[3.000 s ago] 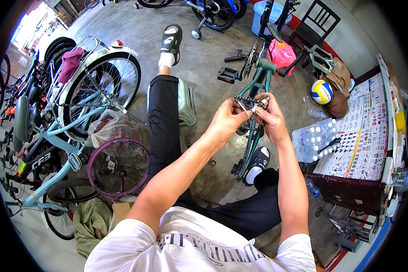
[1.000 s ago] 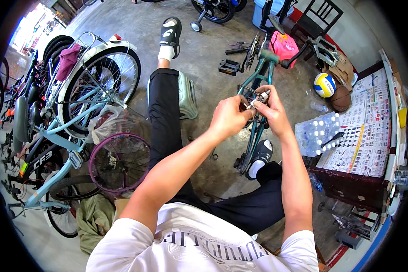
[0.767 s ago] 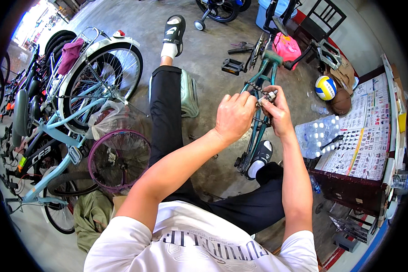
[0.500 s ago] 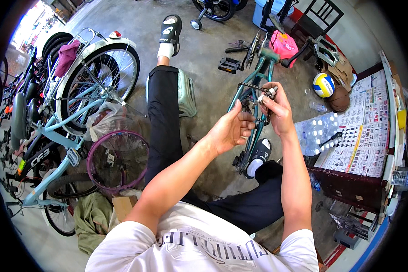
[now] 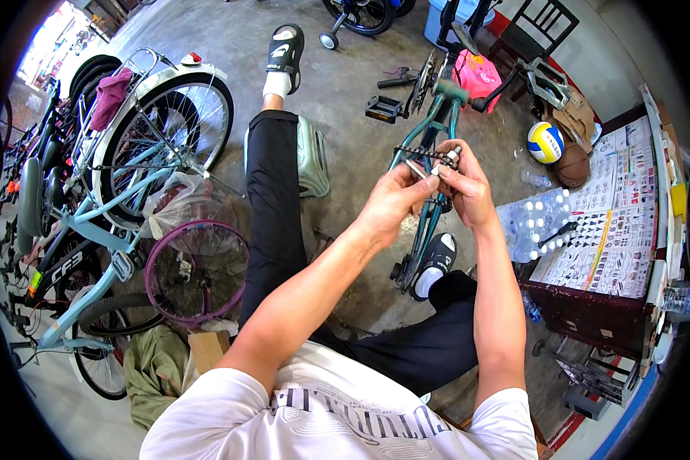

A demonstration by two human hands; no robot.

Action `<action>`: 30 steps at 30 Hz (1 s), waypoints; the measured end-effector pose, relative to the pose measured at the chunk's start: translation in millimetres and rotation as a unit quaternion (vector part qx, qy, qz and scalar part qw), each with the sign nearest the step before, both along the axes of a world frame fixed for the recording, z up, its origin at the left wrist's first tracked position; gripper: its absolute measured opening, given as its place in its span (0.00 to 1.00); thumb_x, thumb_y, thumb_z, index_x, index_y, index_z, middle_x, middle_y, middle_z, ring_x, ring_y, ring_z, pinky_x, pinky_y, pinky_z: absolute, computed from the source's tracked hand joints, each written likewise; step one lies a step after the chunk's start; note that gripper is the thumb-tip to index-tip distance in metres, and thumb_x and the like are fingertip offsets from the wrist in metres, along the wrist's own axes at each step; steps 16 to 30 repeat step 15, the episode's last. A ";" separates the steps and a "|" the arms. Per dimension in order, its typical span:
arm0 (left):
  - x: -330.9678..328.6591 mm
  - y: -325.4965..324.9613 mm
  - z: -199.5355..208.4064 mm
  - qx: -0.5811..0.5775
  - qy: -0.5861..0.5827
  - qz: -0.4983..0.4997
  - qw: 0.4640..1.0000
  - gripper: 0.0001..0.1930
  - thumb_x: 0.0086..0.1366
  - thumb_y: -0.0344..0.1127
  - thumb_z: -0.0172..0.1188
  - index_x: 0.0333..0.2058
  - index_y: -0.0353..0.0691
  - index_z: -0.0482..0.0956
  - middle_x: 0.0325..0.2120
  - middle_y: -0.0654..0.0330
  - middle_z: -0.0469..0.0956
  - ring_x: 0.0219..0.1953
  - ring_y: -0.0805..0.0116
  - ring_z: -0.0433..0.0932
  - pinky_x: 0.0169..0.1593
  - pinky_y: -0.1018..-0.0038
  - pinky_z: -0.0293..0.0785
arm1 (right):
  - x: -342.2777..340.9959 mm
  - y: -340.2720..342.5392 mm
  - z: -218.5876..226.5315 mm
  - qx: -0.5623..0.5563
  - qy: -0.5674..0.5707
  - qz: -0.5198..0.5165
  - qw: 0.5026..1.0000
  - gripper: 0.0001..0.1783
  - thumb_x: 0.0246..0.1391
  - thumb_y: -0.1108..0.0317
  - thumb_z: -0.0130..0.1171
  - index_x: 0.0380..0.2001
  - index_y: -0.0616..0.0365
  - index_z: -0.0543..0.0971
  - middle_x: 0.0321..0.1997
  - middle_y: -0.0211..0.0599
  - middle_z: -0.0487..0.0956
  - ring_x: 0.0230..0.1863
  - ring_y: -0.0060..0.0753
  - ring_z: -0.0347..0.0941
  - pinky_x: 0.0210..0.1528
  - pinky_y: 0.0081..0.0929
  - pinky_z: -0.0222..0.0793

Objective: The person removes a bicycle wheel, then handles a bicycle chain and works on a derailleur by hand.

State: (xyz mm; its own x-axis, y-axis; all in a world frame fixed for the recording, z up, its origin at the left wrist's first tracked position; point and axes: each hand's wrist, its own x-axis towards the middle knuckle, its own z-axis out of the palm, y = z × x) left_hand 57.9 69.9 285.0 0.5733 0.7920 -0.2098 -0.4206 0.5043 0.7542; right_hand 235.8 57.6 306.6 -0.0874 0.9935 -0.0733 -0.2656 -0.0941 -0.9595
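Note:
A teal bicycle frame (image 5: 451, 90) lies between my legs, its tubes running towards my right foot. My right hand (image 5: 468, 188) is closed around a small silver chain breaker (image 5: 453, 155), held at the dark bicycle chain (image 5: 403, 150) above the frame. From the left, my left hand (image 5: 387, 203) meets it, thumb and fingers pinched on the tool's thin metal bar (image 5: 415, 168). The fingers partly hide the tool and the chain links in it. Crank and pedal (image 5: 383, 110) sit at the frame's far end.
Parked bicycles crowd the left side, with a purple wheel rim (image 5: 153, 277) nearest me. A pale green stool (image 5: 312, 157) stands beside my left leg. To the right are packed water bottles (image 5: 523, 238), a volleyball (image 5: 545, 143), a basketball (image 5: 572, 165) and a paper-covered cabinet (image 5: 590, 261).
My left hand has gone from open fingers beside the chain to a pinch on the tool's bar, moving slightly up and right. The right hand keeps its hold.

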 end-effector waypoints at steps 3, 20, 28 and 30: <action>1.4 6.3 2.1 0.504 0.379 0.189 0.753 0.05 0.62 0.33 0.65 0.33 0.47 0.76 0.25 0.66 0.70 0.27 0.67 0.72 0.33 0.71 0.63 | -0.1 2.3 -9.5 -0.022 -0.043 -0.022 0.999 0.18 0.61 0.68 0.60 0.52 0.53 0.70 0.34 0.23 0.69 0.31 0.14 0.60 0.31 0.17 0.54; -42.1 31.6 -24.5 -0.040 0.205 -0.118 0.971 0.19 0.70 0.52 0.63 0.49 0.46 0.76 0.47 0.62 0.80 0.39 0.61 0.82 0.47 0.66 0.78 | 0.5 -0.5 0.5 0.012 -0.052 -0.068 0.996 0.22 0.58 0.64 0.63 0.54 0.54 0.69 0.34 0.24 0.70 0.34 0.16 0.63 0.35 0.18 0.56; -42.1 31.6 -24.5 -0.040 0.205 -0.118 0.971 0.19 0.70 0.52 0.63 0.49 0.46 0.76 0.47 0.62 0.80 0.39 0.61 0.82 0.47 0.66 0.78 | 0.5 -0.5 0.5 0.012 -0.052 -0.068 0.996 0.22 0.58 0.64 0.63 0.54 0.54 0.69 0.34 0.24 0.70 0.34 0.16 0.63 0.35 0.18 0.56; -42.1 31.6 -24.5 -0.040 0.205 -0.118 0.971 0.19 0.70 0.52 0.63 0.49 0.46 0.76 0.47 0.62 0.80 0.39 0.61 0.82 0.47 0.66 0.78 | 0.5 -0.5 0.5 0.012 -0.052 -0.068 0.996 0.22 0.58 0.64 0.63 0.54 0.54 0.69 0.34 0.24 0.70 0.34 0.16 0.63 0.35 0.18 0.56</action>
